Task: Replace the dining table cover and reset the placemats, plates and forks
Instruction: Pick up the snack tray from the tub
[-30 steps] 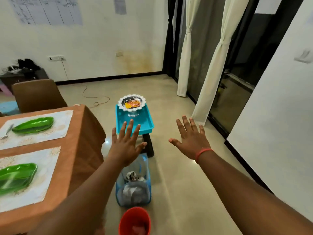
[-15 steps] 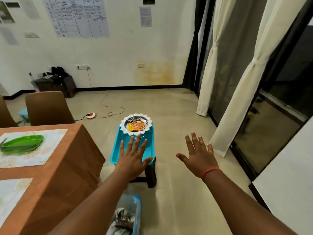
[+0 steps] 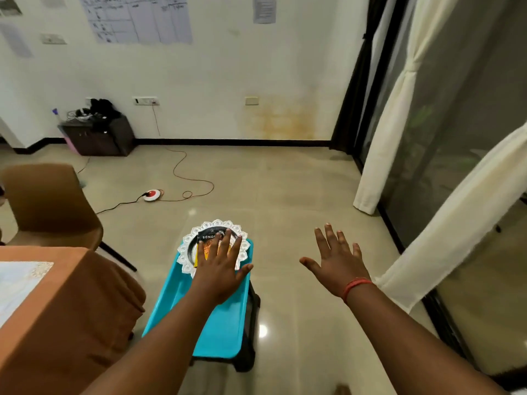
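The dining table with its brown cover (image 3: pixel 71 303) fills the lower left, and a corner of a white placemat (image 3: pixel 17 283) lies on it. Plates and forks are out of view. My left hand (image 3: pixel 219 269) is stretched out with spread fingers above a turquoise tray (image 3: pixel 225 326) and a silver bowl with a white scalloped rim (image 3: pixel 188 249). My right hand (image 3: pixel 339 263) is held out to the right over the bare floor, fingers spread, holding nothing.
The tray rests on a low dark stool (image 3: pixel 251 337). A brown chair (image 3: pixel 48 201) stands behind the table. An orange cable and a red-white plug box (image 3: pixel 152 194) lie on the floor. White curtains (image 3: pixel 399 109) and glass doors line the right.
The view has tilted up and moved towards the tray; the green plates, blue bin and red bucket have left the frame. Both hands stay spread in front, the left now over the bowl.
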